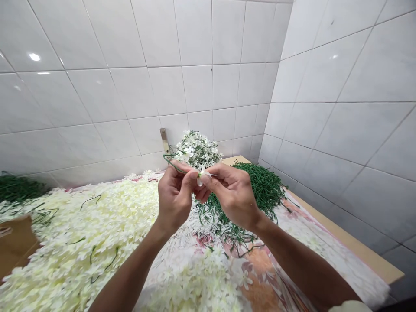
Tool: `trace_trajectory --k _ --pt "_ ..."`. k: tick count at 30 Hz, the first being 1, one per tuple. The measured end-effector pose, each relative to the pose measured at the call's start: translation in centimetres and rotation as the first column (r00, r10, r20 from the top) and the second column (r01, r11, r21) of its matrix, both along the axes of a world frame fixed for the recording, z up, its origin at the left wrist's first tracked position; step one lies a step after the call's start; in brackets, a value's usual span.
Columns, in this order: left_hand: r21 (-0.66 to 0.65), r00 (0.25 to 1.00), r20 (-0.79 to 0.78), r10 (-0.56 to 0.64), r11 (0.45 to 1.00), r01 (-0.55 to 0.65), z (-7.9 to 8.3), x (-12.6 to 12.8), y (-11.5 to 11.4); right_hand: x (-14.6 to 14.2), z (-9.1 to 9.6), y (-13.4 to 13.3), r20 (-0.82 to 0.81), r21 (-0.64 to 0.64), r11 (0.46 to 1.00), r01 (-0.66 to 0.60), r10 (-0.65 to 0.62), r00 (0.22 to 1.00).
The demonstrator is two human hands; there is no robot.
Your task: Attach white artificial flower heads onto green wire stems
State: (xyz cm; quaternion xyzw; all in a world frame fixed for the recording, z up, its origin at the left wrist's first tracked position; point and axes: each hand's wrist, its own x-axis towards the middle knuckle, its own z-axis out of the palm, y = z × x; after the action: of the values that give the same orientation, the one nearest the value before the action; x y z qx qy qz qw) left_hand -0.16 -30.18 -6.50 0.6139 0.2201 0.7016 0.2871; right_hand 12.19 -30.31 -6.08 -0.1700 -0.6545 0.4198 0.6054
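Note:
My two hands meet in the middle of the head view, fingertips nearly touching. Between thumb and finger, my left hand pinches a thin green stem whose curved end sticks out to the left. A small white artificial flower sits at the stem's end, and my right hand is closed on it. Fingers partly cover the flower, so how stem and petals join is hard to see. Just behind the hands stands a bunch of finished-looking white flowers on green stems.
Loose cream-white flower heads cover the table's left side, with a smaller heap in front. Green stems are piled at right, beside white strands. A brown cardboard piece lies far left. Tiled walls close off the back and right.

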Motion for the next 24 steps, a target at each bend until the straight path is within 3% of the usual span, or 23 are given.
trace_trajectory --k 5,11,18,24 --pt "0.047 0.999 -0.029 0.021 0.999 -0.020 0.0 -0.4 0.1 0.1 0.1 0.2 0.011 -0.039 0.996 -0.085 0.085 0.996" --pt "0.044 0.992 -0.072 0.099 0.994 -0.096 0.0 -0.8 0.0 -0.1 0.2 0.1 0.028 -0.025 0.994 -0.103 0.104 0.994" --pt "0.011 0.998 0.055 0.004 1.000 -0.004 -0.5 -0.1 0.0 -0.3 0.0 -0.1 -0.021 0.012 0.999 -0.048 0.048 0.999" --pt "-0.112 0.972 0.183 -0.149 0.979 0.171 -0.6 0.8 -0.3 -0.8 -0.7 0.1 -0.029 0.105 0.994 0.008 -0.005 1.000"
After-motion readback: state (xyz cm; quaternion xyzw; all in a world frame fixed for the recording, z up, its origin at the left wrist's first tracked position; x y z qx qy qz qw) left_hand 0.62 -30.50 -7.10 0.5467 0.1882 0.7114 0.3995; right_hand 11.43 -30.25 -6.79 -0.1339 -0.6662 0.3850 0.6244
